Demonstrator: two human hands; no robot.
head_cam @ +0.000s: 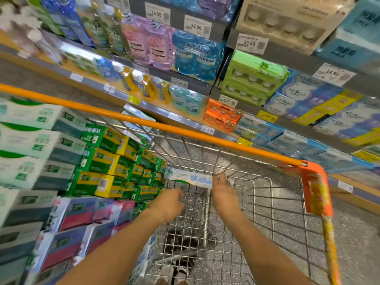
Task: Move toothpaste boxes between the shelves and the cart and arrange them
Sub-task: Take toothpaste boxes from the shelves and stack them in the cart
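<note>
- Toothpaste boxes fill the left half of the cart [257, 198]: white-and-green boxes [30, 140] stacked at the far left, green-and-yellow boxes [115, 167] stacked beside them toward the middle, and red-and-purple boxes [82, 214] under and nearer than those
- One long white box [189, 178] with blue marks lies crosswise in the middle of the cart, just beyond both hands, its left end against the green-and-yellow stack
- The left hand [167, 204] reaches forward over the wire floor, its fingers curled downward near the white box; blur hides whether they touch it, and they hold nothing that can be seen
- The right hand [224, 192] is stretched flat with straight fingers [221, 177], the tips at the right end of the white box; contact cannot be told
- The right half of the cart is bare wire mesh; an orange handle bar [144, 122] crosses the far side, with an orange corner piece [316, 188] at right
- Beyond the cart stand shelves [185, 120] with mouthwash bottles [185, 52] and price tags [197, 26]
- To the right sit green, orange and blue packs
</note>
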